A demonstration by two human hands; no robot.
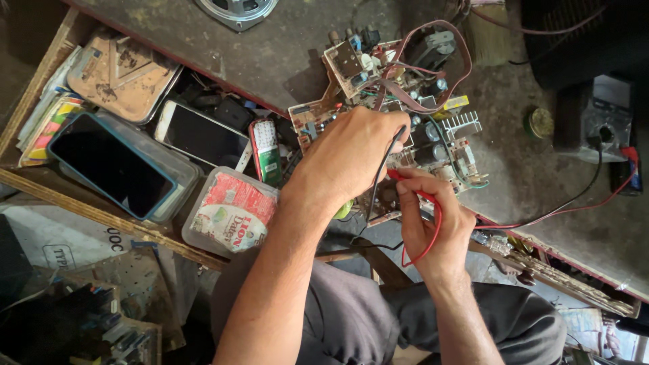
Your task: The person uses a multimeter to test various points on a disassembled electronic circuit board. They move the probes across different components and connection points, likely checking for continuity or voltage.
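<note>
A circuit board (446,145) crowded with capacitors, a heat sink and ribbon wires lies on the grey bench. My left hand (355,152) rests over the board's near left part, fingers curled around a black test probe (385,159) whose lead runs down past the wrist. My right hand (433,223) sits just below the board and pinches a red test probe (405,177), its red lead looping around the palm. Both leads run right toward a multimeter (598,122) at the bench's far right.
An open drawer at left holds a dark phone (111,165) in a clear box, a white phone (203,135), a rusty tin (122,71) and a lidded plastic tub (233,213). A speaker (236,10) lies at the top. A small round tin (539,123) sits near the multimeter.
</note>
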